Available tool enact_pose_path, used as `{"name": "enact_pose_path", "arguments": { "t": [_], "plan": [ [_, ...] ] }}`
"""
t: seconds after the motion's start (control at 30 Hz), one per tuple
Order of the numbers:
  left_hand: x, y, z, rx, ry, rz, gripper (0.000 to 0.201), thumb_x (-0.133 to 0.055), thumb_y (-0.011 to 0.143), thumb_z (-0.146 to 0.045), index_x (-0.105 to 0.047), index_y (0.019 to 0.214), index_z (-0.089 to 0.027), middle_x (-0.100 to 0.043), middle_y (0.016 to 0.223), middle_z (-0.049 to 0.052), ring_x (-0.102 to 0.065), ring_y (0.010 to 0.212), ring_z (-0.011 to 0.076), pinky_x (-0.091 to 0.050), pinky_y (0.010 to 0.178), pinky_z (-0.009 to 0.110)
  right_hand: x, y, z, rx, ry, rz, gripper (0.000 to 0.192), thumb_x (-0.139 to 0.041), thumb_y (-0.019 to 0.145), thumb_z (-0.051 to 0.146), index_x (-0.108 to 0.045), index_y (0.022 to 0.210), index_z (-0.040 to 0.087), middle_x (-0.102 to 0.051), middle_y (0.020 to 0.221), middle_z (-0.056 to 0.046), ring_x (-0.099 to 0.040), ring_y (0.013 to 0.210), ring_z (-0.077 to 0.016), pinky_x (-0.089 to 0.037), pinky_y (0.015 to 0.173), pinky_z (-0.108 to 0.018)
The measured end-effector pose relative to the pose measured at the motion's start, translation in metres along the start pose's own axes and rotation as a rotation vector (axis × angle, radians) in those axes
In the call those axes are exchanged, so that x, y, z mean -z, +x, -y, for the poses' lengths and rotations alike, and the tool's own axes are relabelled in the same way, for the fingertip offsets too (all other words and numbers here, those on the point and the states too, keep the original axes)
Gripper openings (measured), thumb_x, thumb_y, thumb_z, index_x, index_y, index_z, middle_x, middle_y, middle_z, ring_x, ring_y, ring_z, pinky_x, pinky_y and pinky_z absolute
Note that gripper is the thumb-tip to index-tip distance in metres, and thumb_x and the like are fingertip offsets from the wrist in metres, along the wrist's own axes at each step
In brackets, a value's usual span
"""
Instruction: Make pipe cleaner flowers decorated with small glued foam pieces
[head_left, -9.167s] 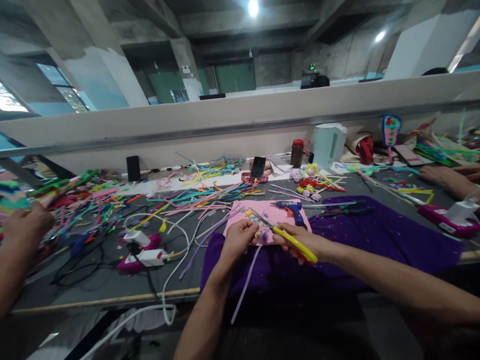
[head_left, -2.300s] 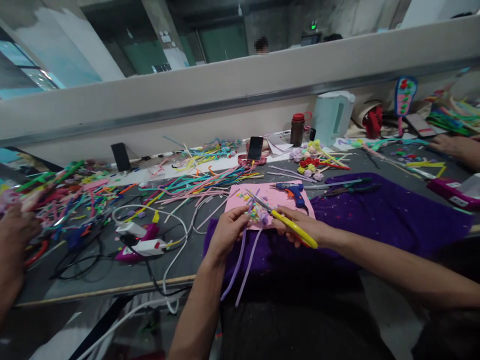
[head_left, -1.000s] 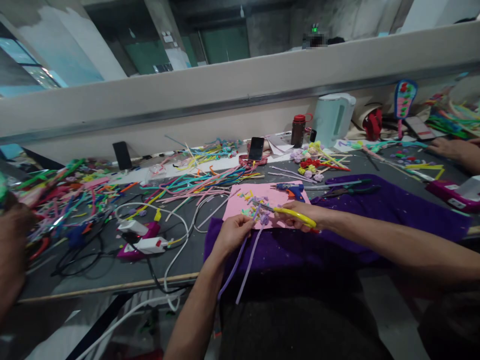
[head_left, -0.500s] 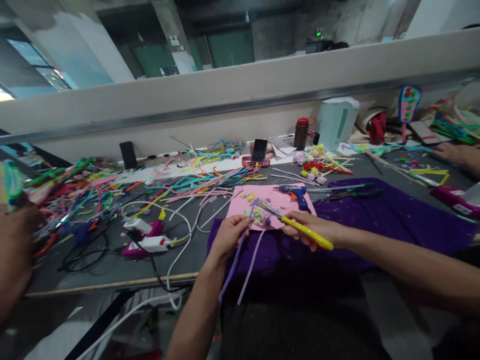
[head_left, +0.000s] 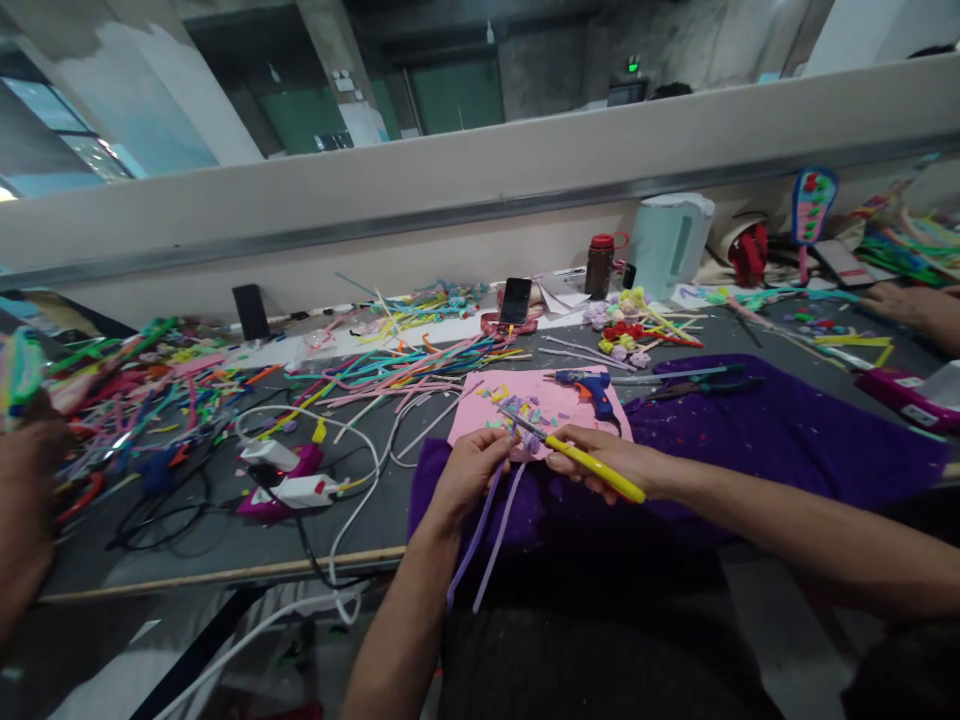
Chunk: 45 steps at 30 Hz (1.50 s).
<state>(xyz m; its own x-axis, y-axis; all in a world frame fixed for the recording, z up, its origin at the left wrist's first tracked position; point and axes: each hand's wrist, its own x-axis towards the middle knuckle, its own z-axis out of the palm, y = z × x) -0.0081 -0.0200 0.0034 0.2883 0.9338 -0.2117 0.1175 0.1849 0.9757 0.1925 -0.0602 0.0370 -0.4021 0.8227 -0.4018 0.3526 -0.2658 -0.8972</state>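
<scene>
Left edge: a co-worker's hand (head_left: 26, 480) works beside a heap of coloured pipe cleaners (head_left: 142, 395).
Left hand (head_left: 469, 470): fingers clenched on two lilac fuzzy pipe cleaners (head_left: 487, 520), whose ends dangle over the tabletop (head_left: 210, 540) edge.
Right hand (head_left: 600, 462): fingers grasping yellow-handled scissors (head_left: 577, 458), blades by the lilac flower bud over the pink foam sheet (head_left: 555, 395).
Risk: blades sit close to the left fingertips; a slip could nick them.
Room: purple cloth (head_left: 787, 440) lies open to the right; blue glue gun (head_left: 596, 390) lies near, just behind.
</scene>
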Motion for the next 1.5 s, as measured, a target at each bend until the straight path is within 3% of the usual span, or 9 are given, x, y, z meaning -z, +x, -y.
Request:
{"name": "enact_pose_path", "arguments": {
  "t": [0.17, 0.47, 0.73, 1.3, 1.5],
  "plan": [
    [0.0, -0.001, 0.001, -0.014, 0.05, 0.019, 0.038, -0.063, 0.064, -0.047, -0.06, 0.079, -0.013, -0.05, 0.048, -0.005, -0.03, 0.033, 0.0029, -0.016, 0.035, 0.019, 0.002, 0.005, -0.004, -0.077, 0.113, 0.014, 0.022, -0.049, 0.077, 0.039, -0.048, 0.093, 0.022, -0.043, 0.059, 0.006, -0.034, 0.033, -0.0004, -0.023, 0.029, -0.012],
    [0.005, -0.001, 0.005, -0.052, 0.216, -0.049, 0.035, -0.061, 0.064, -0.048, -0.057, 0.067, -0.013, -0.05, 0.046, -0.004, -0.031, 0.034, 0.0039, -0.02, 0.038, 0.019, 0.023, 0.025, -0.001, -0.243, 0.243, 0.116, 0.031, -0.049, 0.076, 0.049, -0.052, 0.085, 0.02, -0.044, 0.053, 0.006, -0.032, 0.029, -0.0019, -0.02, 0.027, -0.013],
    [0.007, 0.006, 0.015, -0.087, 0.284, -0.064, 0.031, -0.058, 0.067, -0.044, -0.058, 0.067, -0.013, -0.051, 0.048, -0.003, -0.037, 0.04, 0.006, -0.024, 0.041, 0.018, 0.029, 0.026, -0.003, -0.222, 0.141, 0.045, 0.033, -0.06, 0.069, 0.045, -0.054, 0.091, 0.021, -0.043, 0.052, 0.006, -0.028, 0.031, -0.0012, -0.018, 0.028, -0.013],
    [0.004, 0.008, 0.014, -0.033, 0.24, -0.059, 0.031, -0.06, 0.066, -0.045, -0.058, 0.068, -0.014, -0.051, 0.046, -0.004, -0.031, 0.036, 0.0045, -0.02, 0.039, 0.019, 0.038, 0.029, -0.006, -0.197, 0.108, 0.089, 0.034, -0.058, 0.071, 0.048, -0.058, 0.093, 0.023, -0.043, 0.053, 0.005, -0.03, 0.03, -0.0018, -0.018, 0.026, -0.013],
    [0.003, 0.009, 0.017, -0.039, 0.213, -0.047, 0.032, -0.062, 0.064, -0.044, -0.061, 0.07, -0.013, -0.051, 0.047, -0.004, -0.037, 0.038, 0.0055, -0.022, 0.039, 0.018, 0.041, 0.028, -0.009, -0.211, 0.1, 0.083, 0.033, -0.056, 0.073, 0.048, -0.057, 0.091, 0.021, -0.043, 0.052, 0.005, -0.031, 0.03, -0.0022, -0.02, 0.025, -0.013]
  ]
}}
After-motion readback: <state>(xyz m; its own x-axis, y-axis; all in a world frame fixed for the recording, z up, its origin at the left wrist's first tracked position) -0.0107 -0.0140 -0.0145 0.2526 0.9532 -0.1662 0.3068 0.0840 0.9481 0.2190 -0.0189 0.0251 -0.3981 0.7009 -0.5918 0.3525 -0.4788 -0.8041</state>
